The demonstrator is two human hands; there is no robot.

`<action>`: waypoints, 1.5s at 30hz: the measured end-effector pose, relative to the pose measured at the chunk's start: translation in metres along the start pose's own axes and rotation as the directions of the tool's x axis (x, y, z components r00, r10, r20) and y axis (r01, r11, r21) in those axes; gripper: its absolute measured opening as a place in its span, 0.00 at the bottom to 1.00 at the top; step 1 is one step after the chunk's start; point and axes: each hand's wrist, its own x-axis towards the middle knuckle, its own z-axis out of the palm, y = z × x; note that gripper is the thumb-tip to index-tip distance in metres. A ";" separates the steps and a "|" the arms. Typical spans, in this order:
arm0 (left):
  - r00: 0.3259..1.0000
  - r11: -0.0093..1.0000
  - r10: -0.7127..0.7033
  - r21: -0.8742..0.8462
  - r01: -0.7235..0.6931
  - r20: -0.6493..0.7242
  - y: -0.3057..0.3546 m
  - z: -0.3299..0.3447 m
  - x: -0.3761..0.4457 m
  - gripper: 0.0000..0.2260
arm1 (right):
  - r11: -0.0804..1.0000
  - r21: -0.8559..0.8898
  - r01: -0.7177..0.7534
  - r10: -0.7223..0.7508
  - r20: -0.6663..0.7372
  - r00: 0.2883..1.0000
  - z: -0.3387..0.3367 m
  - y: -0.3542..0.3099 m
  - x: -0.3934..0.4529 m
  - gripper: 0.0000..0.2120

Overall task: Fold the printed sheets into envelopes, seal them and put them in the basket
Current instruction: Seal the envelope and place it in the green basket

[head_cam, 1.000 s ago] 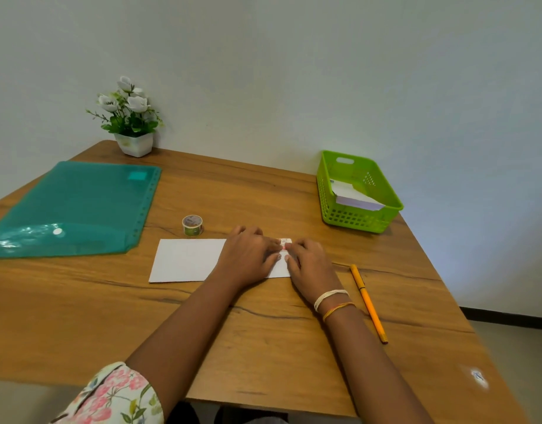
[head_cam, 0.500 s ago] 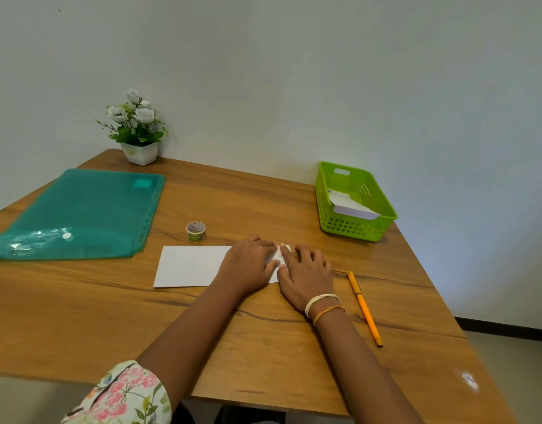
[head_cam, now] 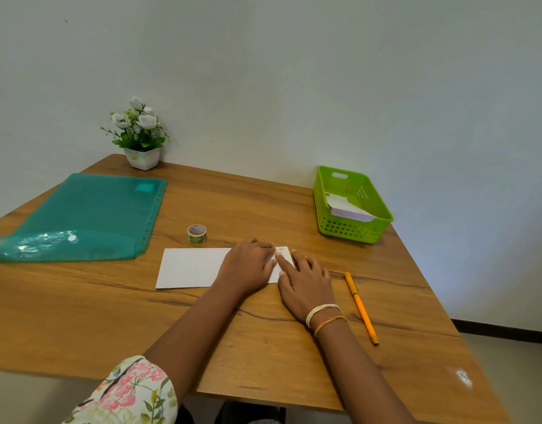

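A folded white sheet (head_cam: 191, 267) lies flat on the wooden table (head_cam: 263, 347) in front of me. My left hand (head_cam: 248, 267) lies on its right part, fingers pressing the paper down. My right hand (head_cam: 306, 283) lies beside it with straight fingers pressing the sheet's right end, where a little coloured print shows. A lime green basket (head_cam: 354, 228) stands at the far right with white folded paper (head_cam: 347, 209) inside. A small roll of patterned tape (head_cam: 197, 234) stands just beyond the sheet.
An orange pen (head_cam: 361, 309) lies right of my right hand. A teal plastic folder (head_cam: 86, 215) covers the left of the table. A white pot of flowers (head_cam: 140, 136) stands in the back corner against the wall.
My right hand has flattened out and slid over the sheet's right end. My left hand stays pressed on the paper. The camera has tilted up a little.
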 end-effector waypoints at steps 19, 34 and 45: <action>0.996 0.997 -0.078 0.005 0.078 0.050 0.010 -0.004 -0.010 0.20 | 0.994 0.107 -0.039 0.054 -0.141 0.989 -0.003 -0.006 -0.002 0.33; 0.762 0.814 -0.568 0.075 0.576 0.311 0.014 -0.040 -0.002 0.38 | 0.992 -0.021 -0.121 0.121 -0.001 0.993 -0.006 -0.015 0.023 0.20; 0.677 0.704 -0.576 -0.143 0.695 0.459 0.018 -0.049 0.004 0.26 | 0.962 0.226 -0.154 0.176 -0.077 0.981 -0.006 -0.009 0.006 0.17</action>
